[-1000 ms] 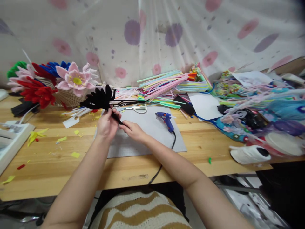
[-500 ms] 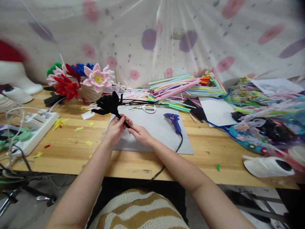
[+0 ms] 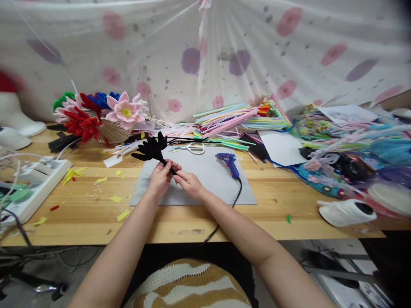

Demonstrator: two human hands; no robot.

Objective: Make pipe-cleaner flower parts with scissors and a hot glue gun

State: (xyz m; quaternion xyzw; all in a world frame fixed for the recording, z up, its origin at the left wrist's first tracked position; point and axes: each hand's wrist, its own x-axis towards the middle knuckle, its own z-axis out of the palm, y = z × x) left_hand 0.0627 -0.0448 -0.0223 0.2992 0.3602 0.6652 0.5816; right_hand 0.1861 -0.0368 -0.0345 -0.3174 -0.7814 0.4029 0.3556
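A black fuzzy flower (image 3: 150, 148) with several petals tilts to the upper left, its dark stem running down between my hands. My left hand (image 3: 161, 177) pinches the stem below the petals. Fingertips of my right hand (image 3: 189, 182) close on the lower end of the same stem. Both hands are above a grey mat (image 3: 205, 188). On the mat lie a blue glue gun (image 3: 228, 161), to the right of my hands, and white-handled scissors (image 3: 195, 148) at its far edge.
Bundles of pastel pipe cleaners (image 3: 224, 122) lie at the back. Pink, red and blue fuzzy flowers (image 3: 123, 111) stand at the back left, near a white power strip (image 3: 35, 192). A thread spool (image 3: 346, 212) lies on the right. Yellow scraps (image 3: 123, 214) dot the wooden table (image 3: 269, 218).
The camera view has shifted a little. The black flower has turned slightly, so its petals look more fanned out. Both hands keep their grip on the stem.
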